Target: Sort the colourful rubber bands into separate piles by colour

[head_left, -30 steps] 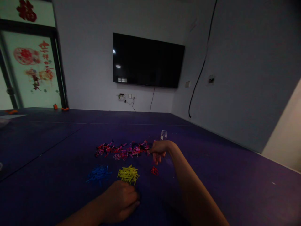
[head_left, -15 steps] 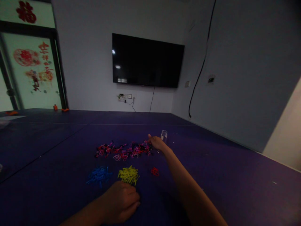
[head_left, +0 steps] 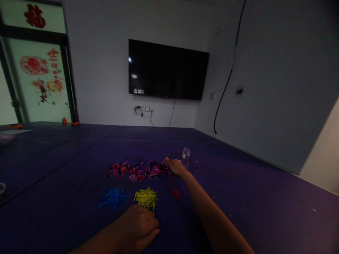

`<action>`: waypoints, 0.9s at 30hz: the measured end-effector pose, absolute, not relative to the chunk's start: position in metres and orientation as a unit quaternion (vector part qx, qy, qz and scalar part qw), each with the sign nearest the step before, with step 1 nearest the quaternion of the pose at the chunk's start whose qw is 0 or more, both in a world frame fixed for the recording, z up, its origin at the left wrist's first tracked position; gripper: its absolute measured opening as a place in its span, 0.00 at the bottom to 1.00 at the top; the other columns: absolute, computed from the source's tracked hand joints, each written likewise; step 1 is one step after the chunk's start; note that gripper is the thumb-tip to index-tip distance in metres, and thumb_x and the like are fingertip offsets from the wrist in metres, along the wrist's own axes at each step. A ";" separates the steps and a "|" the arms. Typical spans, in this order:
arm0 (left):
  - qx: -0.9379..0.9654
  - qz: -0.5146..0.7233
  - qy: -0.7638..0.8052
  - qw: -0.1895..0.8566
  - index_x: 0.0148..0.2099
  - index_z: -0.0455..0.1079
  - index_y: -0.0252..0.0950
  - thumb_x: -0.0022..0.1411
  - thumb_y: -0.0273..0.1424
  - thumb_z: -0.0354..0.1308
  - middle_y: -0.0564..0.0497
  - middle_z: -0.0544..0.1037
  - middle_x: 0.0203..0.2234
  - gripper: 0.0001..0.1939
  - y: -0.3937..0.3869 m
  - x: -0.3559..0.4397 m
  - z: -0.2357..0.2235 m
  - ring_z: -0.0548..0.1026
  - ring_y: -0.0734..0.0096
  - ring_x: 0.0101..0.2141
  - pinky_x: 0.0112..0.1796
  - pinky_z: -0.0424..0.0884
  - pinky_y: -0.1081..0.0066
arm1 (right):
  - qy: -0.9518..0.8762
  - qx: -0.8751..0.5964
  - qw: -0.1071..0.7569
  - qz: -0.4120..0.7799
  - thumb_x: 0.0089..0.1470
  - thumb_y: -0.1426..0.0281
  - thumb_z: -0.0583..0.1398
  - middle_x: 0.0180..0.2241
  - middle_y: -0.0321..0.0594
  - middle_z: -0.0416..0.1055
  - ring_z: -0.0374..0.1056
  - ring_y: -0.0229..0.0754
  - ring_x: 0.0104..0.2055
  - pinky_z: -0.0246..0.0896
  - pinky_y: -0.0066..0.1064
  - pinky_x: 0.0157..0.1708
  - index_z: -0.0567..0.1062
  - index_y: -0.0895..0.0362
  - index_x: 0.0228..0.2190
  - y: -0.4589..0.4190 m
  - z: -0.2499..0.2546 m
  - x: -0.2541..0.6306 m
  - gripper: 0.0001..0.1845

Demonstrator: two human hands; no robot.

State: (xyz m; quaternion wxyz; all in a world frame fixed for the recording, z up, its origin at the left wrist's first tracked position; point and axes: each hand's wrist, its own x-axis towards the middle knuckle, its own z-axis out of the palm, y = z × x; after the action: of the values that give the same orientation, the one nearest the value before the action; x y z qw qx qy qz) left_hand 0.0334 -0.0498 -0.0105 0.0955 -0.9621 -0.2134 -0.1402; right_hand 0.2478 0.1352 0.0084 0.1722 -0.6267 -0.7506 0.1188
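My left hand (head_left: pixel 139 225) rests curled into a fist just in front of a pile of yellow elastic bands (head_left: pixel 146 198); whether anything is inside it is hidden. A blue heap of bands (head_left: pixel 113 198) lies left of the yellow one, and a small red cluster (head_left: pixel 176 194) lies to its right. Farther off, a spread of mixed pink, red, purple and black bands (head_left: pixel 140 171) runs sideways. At the right end of that spread is my right hand (head_left: pixel 176 166), held low among the bands with its fingertips mostly hidden. Close beside it stands a clear jar (head_left: pixel 186 157).
All of this lies on a dark purple surface (head_left: pixel 251 197) with seams. Small white scraps (head_left: pixel 314 210) are scattered at the right. A television (head_left: pixel 168 68) hangs on the wall beyond, and a black cable (head_left: pixel 225 84) hangs at the right. Orange objects (head_left: pixel 75 124) sit near the door.
My right hand has moved slightly down and nearer, at the end of the mixed bands. My left fist has stayed in place; the whole view has shifted a little.
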 end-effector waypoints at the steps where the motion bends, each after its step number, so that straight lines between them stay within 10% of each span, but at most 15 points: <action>1: -0.962 -0.140 -0.214 0.096 0.32 0.62 0.37 0.63 0.29 0.46 0.55 0.70 0.23 0.07 -0.049 0.033 -0.010 0.67 0.73 0.23 0.23 0.57 0.70 | -0.749 -0.626 0.179 0.124 0.63 0.55 0.34 0.38 0.53 0.76 0.71 0.46 0.43 0.58 0.29 0.39 0.78 0.66 0.37 0.136 0.009 0.249 0.40; 10: -0.962 -0.140 -0.211 0.099 0.31 0.61 0.37 0.64 0.29 0.46 0.55 0.70 0.23 0.08 -0.048 0.033 -0.012 0.67 0.73 0.23 0.24 0.57 0.70 | -0.706 -0.564 0.343 0.258 0.61 0.52 0.39 0.34 0.52 0.77 0.72 0.44 0.36 0.62 0.28 0.36 0.80 0.66 0.30 0.144 0.015 0.255 0.40; 16: -0.960 -0.147 -0.209 0.111 0.31 0.60 0.37 0.62 0.28 0.47 0.55 0.70 0.23 0.07 -0.048 0.032 -0.013 0.67 0.73 0.23 0.23 0.57 0.70 | -0.703 -0.537 0.355 0.302 0.41 0.64 0.64 0.25 0.41 0.77 0.69 0.39 0.27 0.60 0.25 0.26 0.80 0.61 0.25 0.142 0.029 0.263 0.12; 27: -0.959 -0.147 -0.219 0.100 0.35 0.63 0.37 0.66 0.30 0.42 0.53 0.72 0.24 0.10 -0.048 0.030 -0.016 0.69 0.72 0.24 0.26 0.59 0.72 | -0.729 -0.540 -0.057 0.417 0.35 0.73 0.66 0.26 0.37 0.77 0.73 0.37 0.30 0.62 0.20 0.26 0.79 0.57 0.25 0.090 0.076 0.267 0.08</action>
State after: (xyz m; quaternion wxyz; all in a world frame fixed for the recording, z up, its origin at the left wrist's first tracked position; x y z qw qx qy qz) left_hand 0.0304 -0.0476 -0.0165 0.0998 -0.9593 -0.2193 -0.1471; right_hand 0.2668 0.0898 0.0763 -0.0573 -0.5401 -0.7285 0.4175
